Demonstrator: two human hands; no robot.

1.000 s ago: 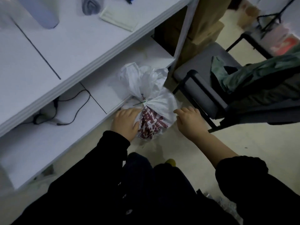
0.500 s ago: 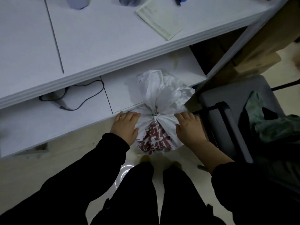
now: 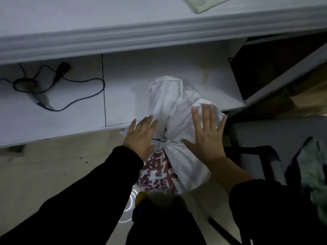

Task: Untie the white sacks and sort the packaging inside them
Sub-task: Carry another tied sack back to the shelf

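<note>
A white sack (image 3: 178, 161) with dark red printed characters stands on the floor against the edge of a low white shelf (image 3: 53, 128). A thin green tie (image 3: 159, 140) cinches its neck, and the loose top flops back onto the shelf. My left hand (image 3: 140, 137) lies flat against the sack's left side with straight fingers. My right hand (image 3: 206, 133) rests spread over the sack's upper right part, fingers straight and splayed. Neither hand grips the plastic.
A white tabletop (image 3: 123, 32) overhangs the shelf, with a pale pad (image 3: 203, 2) at its far edge. A black cable with plug (image 3: 58, 76) lies on the shelf's left part. A grey chair (image 3: 276, 138) with green cloth (image 3: 315, 175) stands at right. My dark-clothed legs (image 3: 162, 220) are below.
The view has moved closer and lower over the sack. Both hands have opened out from a curled hold at the neck to flat, spread fingers reaching higher on the sack.
</note>
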